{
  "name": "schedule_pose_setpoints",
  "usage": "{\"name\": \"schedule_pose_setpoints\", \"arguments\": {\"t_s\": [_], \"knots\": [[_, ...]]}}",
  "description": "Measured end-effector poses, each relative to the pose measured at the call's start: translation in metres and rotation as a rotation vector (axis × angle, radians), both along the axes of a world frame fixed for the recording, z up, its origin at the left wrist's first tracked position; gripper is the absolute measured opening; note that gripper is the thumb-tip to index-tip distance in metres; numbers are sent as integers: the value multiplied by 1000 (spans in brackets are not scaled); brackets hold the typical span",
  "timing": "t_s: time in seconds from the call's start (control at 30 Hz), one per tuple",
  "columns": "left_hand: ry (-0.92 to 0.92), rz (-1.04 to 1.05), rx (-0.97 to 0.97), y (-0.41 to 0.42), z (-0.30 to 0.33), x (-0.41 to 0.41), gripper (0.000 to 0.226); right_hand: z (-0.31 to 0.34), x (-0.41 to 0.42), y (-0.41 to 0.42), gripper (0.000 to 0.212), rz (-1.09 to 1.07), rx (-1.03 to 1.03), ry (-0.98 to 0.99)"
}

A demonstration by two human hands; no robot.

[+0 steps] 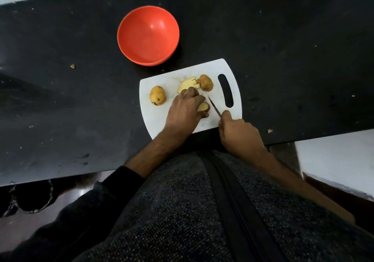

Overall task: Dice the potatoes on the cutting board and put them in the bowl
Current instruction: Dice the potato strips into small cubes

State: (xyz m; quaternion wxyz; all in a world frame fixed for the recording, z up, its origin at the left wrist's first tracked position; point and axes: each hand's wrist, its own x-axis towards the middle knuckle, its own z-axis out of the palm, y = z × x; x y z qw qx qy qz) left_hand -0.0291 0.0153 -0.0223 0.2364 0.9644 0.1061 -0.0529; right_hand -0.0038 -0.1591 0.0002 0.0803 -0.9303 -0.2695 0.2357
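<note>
The step in hand was judged to be slicing a potato piece [204,107] on the white cutting board [157,120]. The left hand [185,109] lay over that piece, its fingers curled down onto it to pin it. The right hand [238,134] gripped the knife [214,107] handle, fingers wrapped closed around it; the blade hung just beside the piece, pointing away from the body. A pile of cut potato [187,83] lay beyond the left hand, between 2 uncut potatoes [157,98] and [206,82]. The red bowl [148,36] stood empty on the table [60,99], near the far edge of the board. For a clean cut, the left fingertips should be tucked back from the blade line, and the flat cut face should probably rest downward to prevent rolling.
</note>
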Motion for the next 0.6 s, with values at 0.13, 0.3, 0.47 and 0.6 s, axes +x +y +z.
{"name": "schedule_pose_setpoints", "arguments": {"t_s": [0.13,0.3,0.47,0.6], "knots": [[-36,11,-9,0,2,8,44,9,11,1,16,-48,32,-35],[-87,-8,22,5,9,26,35,7,25,5,17,-103,63,-36],[-91,-59,76,12,11,46,40,3,33,14,18,-122,94,-28],[-12,-154,147,16,6,58,58,0,40,20,17,-140,109,-43]]}}
